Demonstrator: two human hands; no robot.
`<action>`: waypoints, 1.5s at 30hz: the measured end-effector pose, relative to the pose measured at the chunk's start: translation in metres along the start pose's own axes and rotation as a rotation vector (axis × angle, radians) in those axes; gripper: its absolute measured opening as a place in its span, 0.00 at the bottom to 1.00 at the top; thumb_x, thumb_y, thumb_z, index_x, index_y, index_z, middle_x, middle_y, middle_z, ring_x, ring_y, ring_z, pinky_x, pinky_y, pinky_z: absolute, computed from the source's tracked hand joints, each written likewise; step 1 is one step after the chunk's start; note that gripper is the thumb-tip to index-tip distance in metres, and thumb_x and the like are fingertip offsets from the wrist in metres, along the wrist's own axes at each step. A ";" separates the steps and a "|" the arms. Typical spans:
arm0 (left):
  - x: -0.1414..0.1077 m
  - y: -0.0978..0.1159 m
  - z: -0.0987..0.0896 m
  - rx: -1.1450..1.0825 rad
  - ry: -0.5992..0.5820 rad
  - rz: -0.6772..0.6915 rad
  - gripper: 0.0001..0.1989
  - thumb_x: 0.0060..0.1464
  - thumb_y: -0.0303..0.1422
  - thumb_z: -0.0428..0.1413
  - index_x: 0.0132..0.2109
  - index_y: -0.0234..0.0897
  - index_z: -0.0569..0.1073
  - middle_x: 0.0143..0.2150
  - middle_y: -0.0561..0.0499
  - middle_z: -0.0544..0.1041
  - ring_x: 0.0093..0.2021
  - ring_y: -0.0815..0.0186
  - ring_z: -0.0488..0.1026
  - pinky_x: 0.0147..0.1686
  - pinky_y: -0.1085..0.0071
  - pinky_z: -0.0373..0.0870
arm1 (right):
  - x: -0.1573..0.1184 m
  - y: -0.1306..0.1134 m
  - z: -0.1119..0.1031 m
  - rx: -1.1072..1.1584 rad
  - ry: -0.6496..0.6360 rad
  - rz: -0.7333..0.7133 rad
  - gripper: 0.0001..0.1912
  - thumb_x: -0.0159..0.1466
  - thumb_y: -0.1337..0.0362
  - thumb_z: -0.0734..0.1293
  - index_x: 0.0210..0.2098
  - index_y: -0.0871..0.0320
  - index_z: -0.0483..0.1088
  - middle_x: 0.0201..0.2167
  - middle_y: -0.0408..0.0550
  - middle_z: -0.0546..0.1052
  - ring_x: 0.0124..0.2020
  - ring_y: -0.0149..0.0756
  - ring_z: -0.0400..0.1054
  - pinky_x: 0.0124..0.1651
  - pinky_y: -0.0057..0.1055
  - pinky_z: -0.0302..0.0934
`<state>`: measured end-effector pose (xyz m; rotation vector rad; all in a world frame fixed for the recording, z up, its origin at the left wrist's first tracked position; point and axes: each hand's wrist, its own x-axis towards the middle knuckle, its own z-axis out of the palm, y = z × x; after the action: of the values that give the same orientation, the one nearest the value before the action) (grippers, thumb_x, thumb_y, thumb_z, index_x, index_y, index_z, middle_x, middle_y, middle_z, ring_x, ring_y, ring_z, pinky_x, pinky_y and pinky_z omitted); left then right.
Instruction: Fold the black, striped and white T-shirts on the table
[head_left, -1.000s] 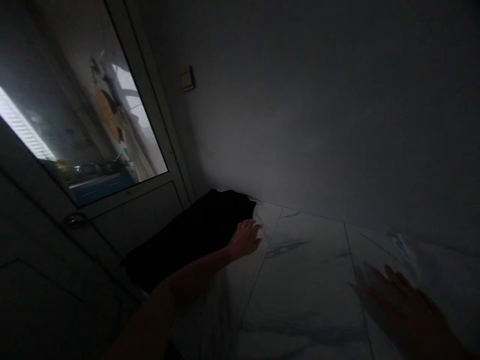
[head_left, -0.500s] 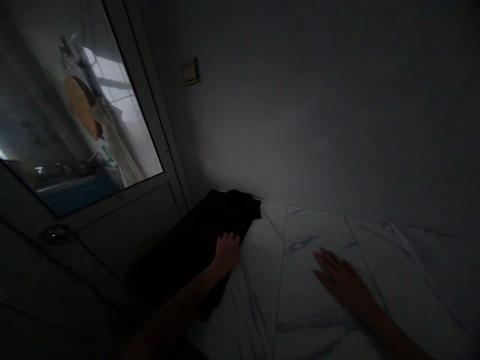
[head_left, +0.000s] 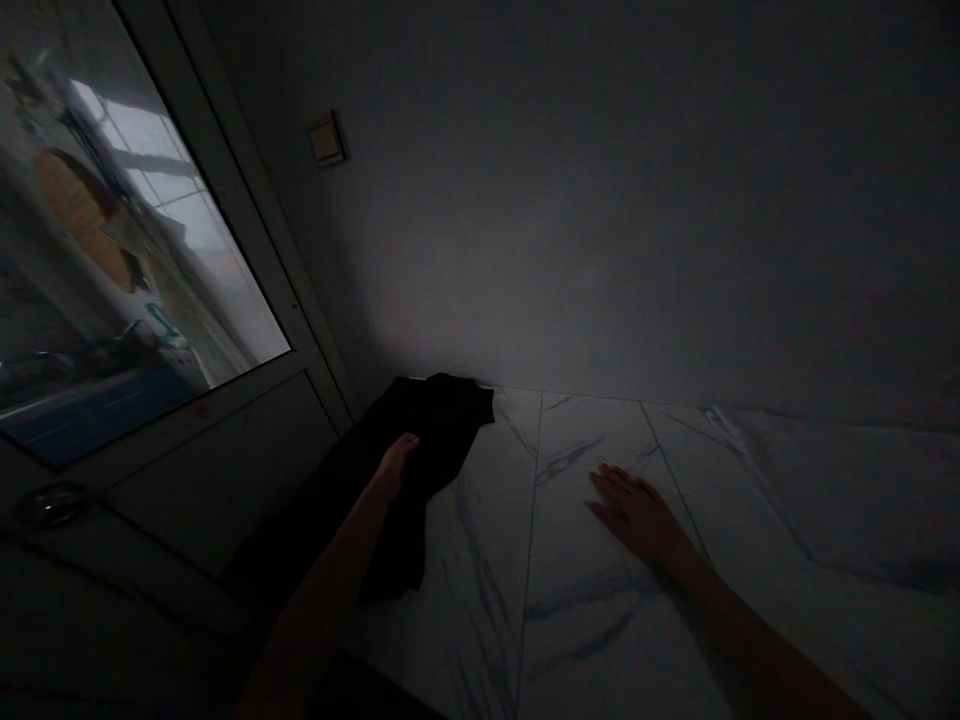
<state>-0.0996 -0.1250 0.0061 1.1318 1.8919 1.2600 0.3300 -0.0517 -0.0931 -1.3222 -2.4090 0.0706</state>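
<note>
A black garment (head_left: pixel 446 440) is being attended to by 1 of 2 hands, beside a door (head_left: pixel 240 450), on a marble-patterned surface (head_left: pixel 574 540).
The left hand (head_left: pixel 395 465) is being held over the garment, apparently for steadying; whether its grip is being closed on fabric cannot be told. The right hand (head_left: pixel 636 515), grip wide and empty, is being held palm down, perhaps for balance, between garment and pale sheet (head_left: pixel 847 490).

Darkness hides whether the left hand (head_left: pixel 394 464) grips the black cloth (head_left: pixel 446 430); the picture's right edge crops a pale sheet (head_left: pixel 862 490), its left a door (head_left: pixel 232 440); the brown board (head_left: pixel 81 215) beyond is blurred.
</note>
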 end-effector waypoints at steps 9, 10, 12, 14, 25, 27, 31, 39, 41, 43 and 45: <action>-0.021 0.073 0.010 0.284 0.155 0.181 0.06 0.59 0.32 0.49 0.33 0.40 0.64 0.26 0.56 0.65 0.30 0.67 0.66 0.34 0.73 0.59 | 0.000 0.002 0.001 0.009 0.026 -0.011 0.28 0.67 0.48 0.56 0.61 0.51 0.68 0.65 0.54 0.67 0.66 0.48 0.59 0.66 0.53 0.51; -0.031 0.085 0.018 0.327 0.123 0.224 0.05 0.60 0.33 0.49 0.34 0.41 0.65 0.27 0.56 0.67 0.31 0.67 0.67 0.34 0.72 0.59 | 0.000 0.003 0.002 0.007 0.034 -0.019 0.28 0.68 0.49 0.55 0.61 0.51 0.68 0.65 0.54 0.67 0.66 0.48 0.59 0.65 0.53 0.52; -0.056 0.105 0.035 0.456 0.019 0.323 0.05 0.62 0.34 0.49 0.37 0.41 0.66 0.29 0.55 0.69 0.31 0.66 0.69 0.35 0.72 0.59 | 0.000 0.004 0.003 0.003 0.048 -0.033 0.27 0.68 0.49 0.55 0.61 0.52 0.68 0.65 0.55 0.67 0.66 0.49 0.60 0.65 0.53 0.53; -0.089 0.121 0.054 0.601 -0.130 0.407 0.07 0.65 0.35 0.46 0.40 0.41 0.68 0.30 0.54 0.72 0.31 0.66 0.70 0.34 0.71 0.60 | 0.000 0.003 0.004 0.001 0.049 -0.039 0.27 0.68 0.49 0.55 0.61 0.54 0.68 0.65 0.56 0.67 0.66 0.50 0.60 0.65 0.53 0.53; -0.164 0.092 0.128 0.770 -0.731 0.575 0.13 0.64 0.44 0.47 0.47 0.55 0.75 0.38 0.52 0.81 0.36 0.63 0.77 0.34 0.67 0.70 | 0.009 0.005 -0.015 0.313 0.091 0.135 0.23 0.69 0.55 0.52 0.49 0.53 0.76 0.49 0.52 0.80 0.52 0.45 0.73 0.55 0.43 0.65; -0.119 0.092 0.119 0.820 -0.572 0.543 0.14 0.65 0.42 0.47 0.46 0.50 0.77 0.40 0.52 0.81 0.39 0.63 0.78 0.37 0.68 0.71 | 0.023 -0.001 -0.024 0.393 0.111 0.190 0.23 0.70 0.54 0.52 0.46 0.52 0.76 0.45 0.51 0.81 0.46 0.43 0.75 0.49 0.39 0.67; -0.009 0.094 0.076 0.942 -0.186 0.441 0.18 0.65 0.31 0.42 0.52 0.39 0.74 0.53 0.42 0.76 0.53 0.57 0.73 0.50 0.64 0.68 | 0.071 -0.041 -0.029 0.325 0.034 0.095 0.16 0.68 0.58 0.59 0.49 0.55 0.74 0.49 0.53 0.78 0.50 0.43 0.73 0.53 0.38 0.65; 0.100 0.049 0.000 1.040 0.046 0.332 0.20 0.52 0.22 0.52 0.52 0.38 0.75 0.50 0.39 0.78 0.56 0.51 0.71 0.60 0.57 0.60 | 0.151 -0.140 0.004 0.133 -0.097 -0.017 0.18 0.63 0.59 0.70 0.51 0.60 0.71 0.52 0.60 0.75 0.55 0.49 0.69 0.57 0.41 0.61; 0.107 0.038 -0.006 1.028 0.054 0.352 0.19 0.51 0.22 0.52 0.49 0.39 0.76 0.49 0.41 0.79 0.55 0.53 0.72 0.59 0.60 0.61 | 0.155 -0.146 0.012 0.118 -0.082 0.002 0.16 0.60 0.62 0.72 0.47 0.61 0.72 0.50 0.61 0.76 0.53 0.52 0.69 0.54 0.41 0.62; 0.111 0.033 -0.012 1.010 0.054 0.381 0.17 0.51 0.23 0.52 0.47 0.40 0.76 0.49 0.44 0.79 0.54 0.55 0.73 0.56 0.64 0.63 | 0.154 -0.144 0.017 0.127 -0.057 0.016 0.09 0.60 0.69 0.69 0.41 0.61 0.73 0.47 0.60 0.77 0.50 0.50 0.71 0.53 0.38 0.62; 0.113 0.032 -0.023 0.989 0.050 0.407 0.13 0.52 0.25 0.52 0.44 0.40 0.75 0.49 0.45 0.78 0.53 0.57 0.73 0.54 0.66 0.64 | 0.153 -0.135 0.017 0.157 -0.020 0.034 0.08 0.61 0.74 0.63 0.38 0.59 0.72 0.43 0.57 0.78 0.46 0.46 0.72 0.51 0.36 0.61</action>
<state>-0.1604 -0.0289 0.0423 2.0587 2.4729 0.4560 0.1424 0.0018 -0.0302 -1.2959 -2.3435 0.2780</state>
